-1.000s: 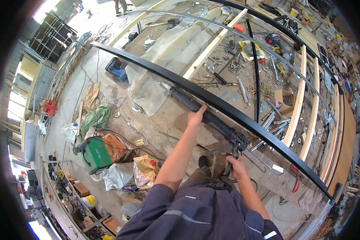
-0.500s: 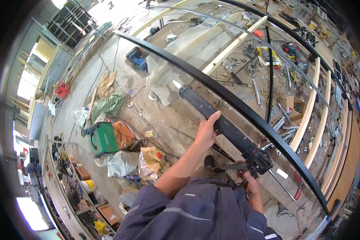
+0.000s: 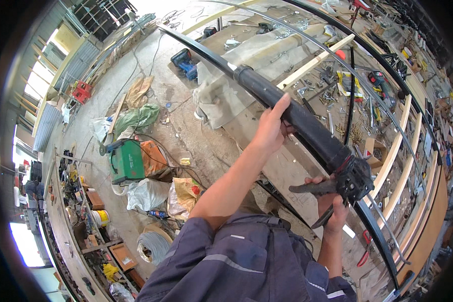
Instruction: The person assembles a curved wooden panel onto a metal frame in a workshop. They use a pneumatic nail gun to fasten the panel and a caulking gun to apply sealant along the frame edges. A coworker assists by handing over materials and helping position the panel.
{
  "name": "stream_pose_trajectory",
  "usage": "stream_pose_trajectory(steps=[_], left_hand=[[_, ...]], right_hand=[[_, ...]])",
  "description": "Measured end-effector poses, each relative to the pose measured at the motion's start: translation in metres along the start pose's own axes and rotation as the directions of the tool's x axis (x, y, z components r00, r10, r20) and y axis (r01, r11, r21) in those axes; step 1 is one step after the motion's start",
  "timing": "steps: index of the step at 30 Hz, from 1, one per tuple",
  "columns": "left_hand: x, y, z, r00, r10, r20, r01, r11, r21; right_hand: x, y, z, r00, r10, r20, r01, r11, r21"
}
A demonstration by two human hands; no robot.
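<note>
A black tube-type caulking gun [image 3: 307, 128] with a pale nozzle tip slants across in front of me, handle end at the lower right. My left hand [image 3: 274, 126] is wrapped around the middle of its barrel, thumb on top. At the rear, my right hand [image 3: 333, 204] grips the handle and trigger, fingers partly hidden behind them. A thin metal rod sticks out from the gun's back end. Just under the gun runs a long black metal bar [image 3: 199, 52], and the nozzle tip appears over this bar; whether they touch I cannot tell.
Wooden slats [image 3: 395, 146] and curved bars span the worktable on the right, among loose bolts and a cardboard box [image 3: 375, 151]. A green machine [image 3: 127, 161] and plastic bags [image 3: 148, 194] sit on the floor at left. Blue tool [image 3: 184, 64] lies beyond the bar.
Both hands have carried the caulking gun up and to the right, so it now overlaps the black bar. My right hand has shifted farther out from my body, showing more of the handle.
</note>
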State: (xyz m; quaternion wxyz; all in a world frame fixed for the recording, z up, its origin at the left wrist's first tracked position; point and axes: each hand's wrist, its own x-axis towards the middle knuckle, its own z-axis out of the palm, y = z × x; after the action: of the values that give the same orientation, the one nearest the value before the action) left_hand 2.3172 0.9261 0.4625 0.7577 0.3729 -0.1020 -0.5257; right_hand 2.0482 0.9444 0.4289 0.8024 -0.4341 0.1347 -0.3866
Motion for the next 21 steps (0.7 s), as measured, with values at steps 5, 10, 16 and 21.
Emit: stream_pose_trajectory(steps=[5,10,16,21], left_hand=[[0.083,0.062,-0.035,0.998,0.057,0.024,-0.055,0.996,-0.07],[0.183,0.149,-0.098,0.993,0.112,0.021,-0.109,0.988,-0.111],[0.28,0.24,-0.181,0.988,0.128,-0.089,-0.139,0.982,-0.13],[0.334,0.28,-0.232,0.978,0.164,-0.127,-0.182,0.973,-0.145]], right_hand=[[0.105,0.027,0.031,0.999,0.004,0.048,-0.001,0.998,-0.062],[0.23,0.075,0.089,0.998,0.041,0.053,-0.036,0.996,-0.087],[0.364,0.142,0.156,0.995,0.083,0.062,-0.08,0.996,-0.043],[0.437,0.175,0.187,0.988,0.123,0.09,-0.116,0.99,-0.08]])
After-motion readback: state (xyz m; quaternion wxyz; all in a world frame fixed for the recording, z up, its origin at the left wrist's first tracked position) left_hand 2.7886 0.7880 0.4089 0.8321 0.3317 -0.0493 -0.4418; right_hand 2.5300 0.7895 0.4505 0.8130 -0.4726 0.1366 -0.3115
